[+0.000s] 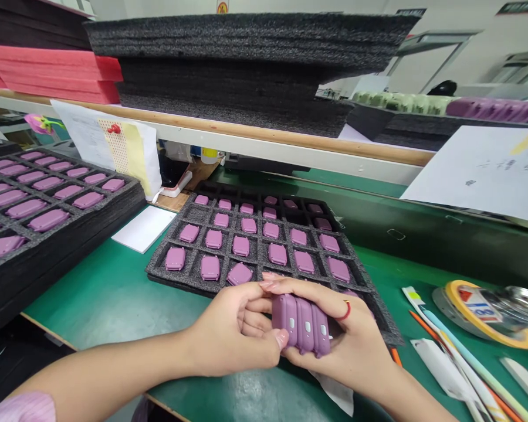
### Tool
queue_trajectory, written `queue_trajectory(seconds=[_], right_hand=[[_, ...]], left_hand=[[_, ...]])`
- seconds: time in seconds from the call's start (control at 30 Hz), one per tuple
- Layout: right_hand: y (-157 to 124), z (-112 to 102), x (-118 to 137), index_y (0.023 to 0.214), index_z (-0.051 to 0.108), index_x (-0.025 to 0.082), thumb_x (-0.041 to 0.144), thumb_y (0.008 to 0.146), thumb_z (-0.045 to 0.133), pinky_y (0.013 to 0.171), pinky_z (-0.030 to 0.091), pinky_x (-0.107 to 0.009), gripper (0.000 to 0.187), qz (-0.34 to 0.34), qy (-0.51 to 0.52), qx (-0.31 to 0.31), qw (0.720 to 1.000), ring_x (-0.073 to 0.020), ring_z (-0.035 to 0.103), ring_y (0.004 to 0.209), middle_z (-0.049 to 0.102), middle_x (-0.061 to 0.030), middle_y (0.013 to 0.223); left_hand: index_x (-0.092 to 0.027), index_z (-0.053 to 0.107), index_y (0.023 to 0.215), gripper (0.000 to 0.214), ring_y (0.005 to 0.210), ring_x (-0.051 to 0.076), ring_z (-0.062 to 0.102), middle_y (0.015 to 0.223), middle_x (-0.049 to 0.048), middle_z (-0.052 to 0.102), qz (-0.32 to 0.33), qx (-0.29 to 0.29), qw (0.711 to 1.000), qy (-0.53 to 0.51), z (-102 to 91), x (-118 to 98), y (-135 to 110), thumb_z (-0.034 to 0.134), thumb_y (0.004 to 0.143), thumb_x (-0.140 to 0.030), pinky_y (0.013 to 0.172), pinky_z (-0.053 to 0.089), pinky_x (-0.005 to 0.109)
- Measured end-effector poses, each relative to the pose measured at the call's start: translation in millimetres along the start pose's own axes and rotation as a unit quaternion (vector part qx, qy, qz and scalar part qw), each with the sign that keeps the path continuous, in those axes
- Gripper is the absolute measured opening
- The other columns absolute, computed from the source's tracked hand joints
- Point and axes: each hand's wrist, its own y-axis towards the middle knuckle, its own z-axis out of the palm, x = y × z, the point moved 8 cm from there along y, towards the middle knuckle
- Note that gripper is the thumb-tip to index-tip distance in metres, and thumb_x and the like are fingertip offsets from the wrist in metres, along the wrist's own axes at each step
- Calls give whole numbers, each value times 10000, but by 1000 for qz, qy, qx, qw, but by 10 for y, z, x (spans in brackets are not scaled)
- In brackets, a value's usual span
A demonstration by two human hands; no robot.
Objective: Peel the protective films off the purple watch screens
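Three purple watch cases point(305, 325) stand pressed side by side in a stack between my hands, with a small pale oval on each narrow side facing me. My left hand point(242, 331) is closed on the stack's left end, thumb at its lower corner. My right hand point(356, 334) wraps round the right end, its fingers over the top. Just beyond them, a black foam tray point(264, 275) holds more purple cases, such as one purple case point(210, 267), in square compartments. Some back compartments have none in them. My hands cover part of the tray's front edge.
At left is a stack of foam trays point(83, 249) filled with purple cases. A white pad point(144, 227) lies between the trays. On the right are a tape roll point(449, 310), toothbrush point(422, 305) and pens. The shelf point(246, 138) above carries black foam sheets point(246, 41).
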Motion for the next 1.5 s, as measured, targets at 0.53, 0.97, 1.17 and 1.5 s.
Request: queue_trajectory(seconds=[0.53,0.97,1.17,1.5], right_hand=[[25,-25,14,1192,645,262,141,690,751,933,632,-345,527,3,5,-2,1000,-264,763,1053,788,-50,1155],[14,-53,-30,1196,660,268,153,657,821,936,629,-342,574,15,42,-1,999,-274,757,1063,788,-46,1159],[17,-44,-28,1192,681,257,340,689,895,941,630,-362,553,14,45,-9,999,-291,757,1062,787,-74,1162],[24,-38,-16,1188,673,278,214,648,891,928,624,-281,585,30,59,-30,997,-237,770,1035,793,-23,1137]], left_hand=[[-132,642,1091,444,733,135,710,994,101,755,4,6,1000,-7,0,49,4,749,660,-120,661,525,210],[-119,631,1178,547,943,199,758,1127,157,750,28,50,995,-79,33,4,-20,873,715,-282,827,591,256],[-160,609,1229,567,947,174,762,1205,139,733,14,14,998,-67,3,58,-20,857,720,-168,832,593,235],[-137,669,1094,575,796,112,728,1071,93,761,-16,-2,998,-62,-13,56,-40,888,569,-51,741,589,189]])
